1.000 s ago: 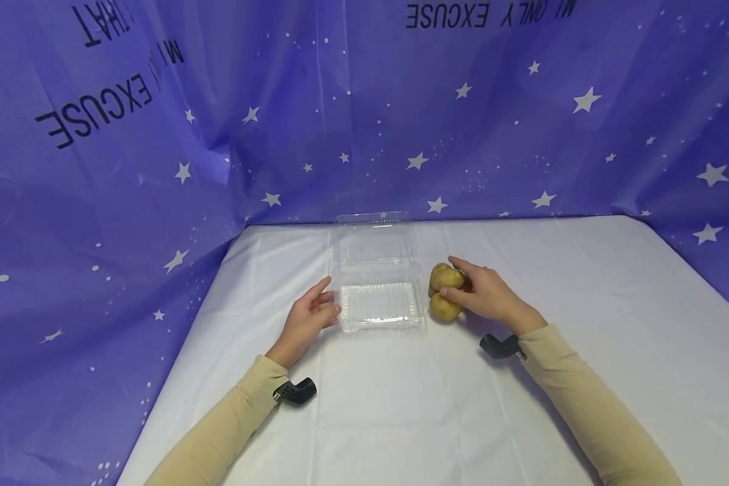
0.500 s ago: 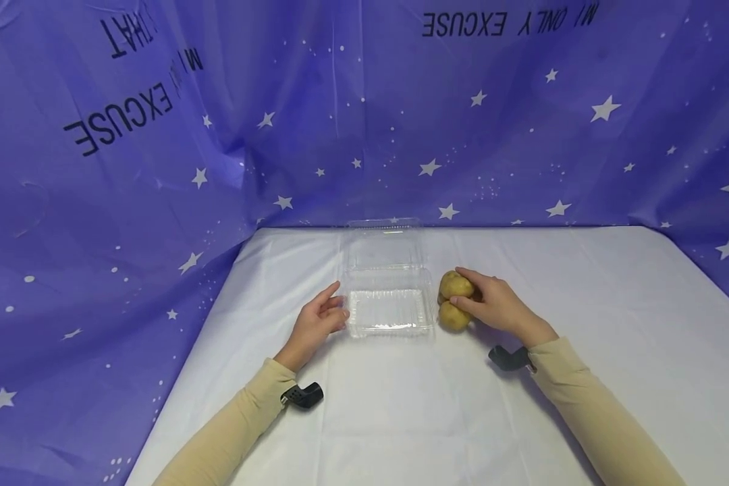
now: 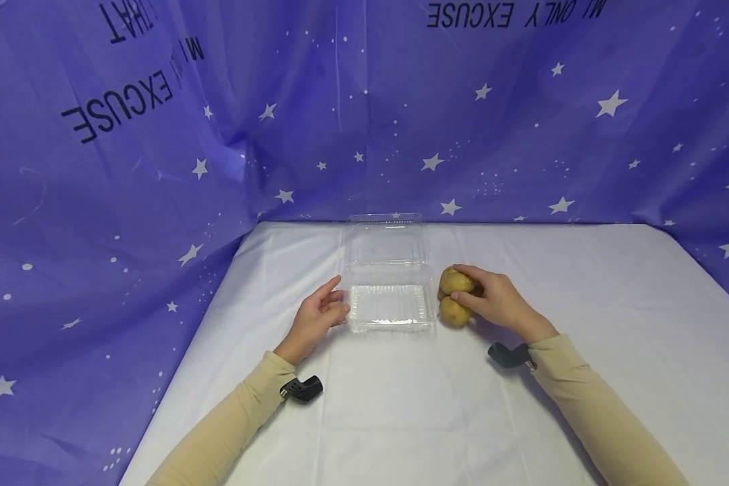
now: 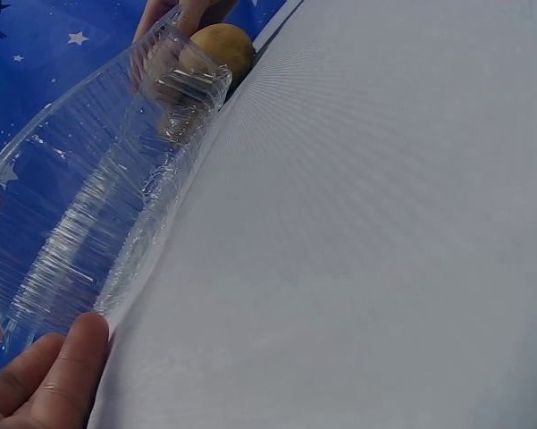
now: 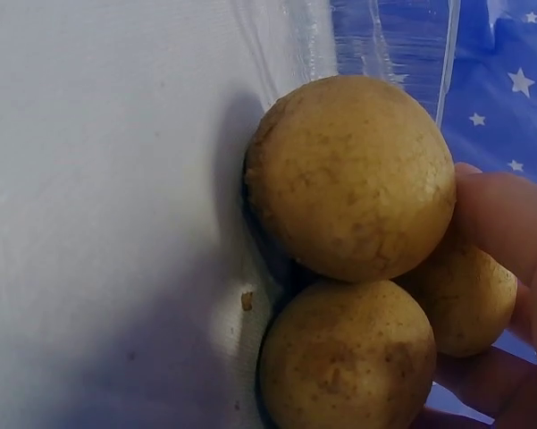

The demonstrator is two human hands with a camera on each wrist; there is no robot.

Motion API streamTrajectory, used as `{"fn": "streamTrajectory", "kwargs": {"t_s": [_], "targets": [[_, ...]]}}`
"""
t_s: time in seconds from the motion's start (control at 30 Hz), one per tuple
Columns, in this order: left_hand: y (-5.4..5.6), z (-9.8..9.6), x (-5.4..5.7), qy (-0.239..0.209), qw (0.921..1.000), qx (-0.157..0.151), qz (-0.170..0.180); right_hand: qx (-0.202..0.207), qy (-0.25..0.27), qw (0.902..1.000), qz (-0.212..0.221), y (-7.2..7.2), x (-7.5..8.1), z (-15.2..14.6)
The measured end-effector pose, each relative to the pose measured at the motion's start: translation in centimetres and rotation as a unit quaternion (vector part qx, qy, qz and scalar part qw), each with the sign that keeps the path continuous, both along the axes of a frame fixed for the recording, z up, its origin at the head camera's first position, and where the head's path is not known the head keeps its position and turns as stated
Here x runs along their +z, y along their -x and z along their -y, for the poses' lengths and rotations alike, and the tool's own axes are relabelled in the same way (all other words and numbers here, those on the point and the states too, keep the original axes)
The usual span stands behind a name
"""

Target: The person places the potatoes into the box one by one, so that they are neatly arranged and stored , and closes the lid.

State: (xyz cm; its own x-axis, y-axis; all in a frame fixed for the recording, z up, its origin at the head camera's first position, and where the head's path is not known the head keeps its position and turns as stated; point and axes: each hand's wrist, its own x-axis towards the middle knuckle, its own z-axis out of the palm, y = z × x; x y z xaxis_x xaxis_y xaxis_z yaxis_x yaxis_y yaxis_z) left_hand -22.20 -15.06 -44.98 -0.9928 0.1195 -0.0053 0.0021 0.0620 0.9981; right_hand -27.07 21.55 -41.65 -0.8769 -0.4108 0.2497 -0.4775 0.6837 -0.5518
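Location: three potatoes (image 5: 350, 179) form a tight cluster at the tabletop (image 3: 401, 405), just beside the right wall of the clear container (image 3: 389, 307), whose lid (image 3: 385, 243) is folded back. The right hand (image 3: 504, 300) holds the cluster, fingers clamped on it: the thumb presses one potato and the other fingers reach round behind. The fingers of the left hand (image 3: 314, 317) are apart and loosely bent at the container's left wall; firm contact cannot be confirmed.

Handling: treat the potatoes as firm, fairly dense and tolerant of pressure. The skins look dry and should grip well, but the rounded faces may roll against one another. Take hold across the widest part and support the group from several sides. Treat the container as light, thin and flexible; hold it by the rim, since squeezed walls may buckle.

Visibility limits: in the head view, the third potato is mostly hidden. In the right wrist view, the bottom edge cuts off the lowest potato, and the rear fingertips are obscured. The transparent walls are hard to trace against the white tabletop.
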Motion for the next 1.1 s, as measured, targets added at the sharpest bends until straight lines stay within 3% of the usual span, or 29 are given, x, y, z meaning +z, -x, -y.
{"fn": "streamTrajectory", "kwargs": {"t_s": [1.1], "targets": [[0.45, 0.22, -0.31, 0.004, 1.0, -0.001, -0.001, 0.01, -0.006, 0.9999, 0.0, 0.29, 0.2, -0.23]]}}
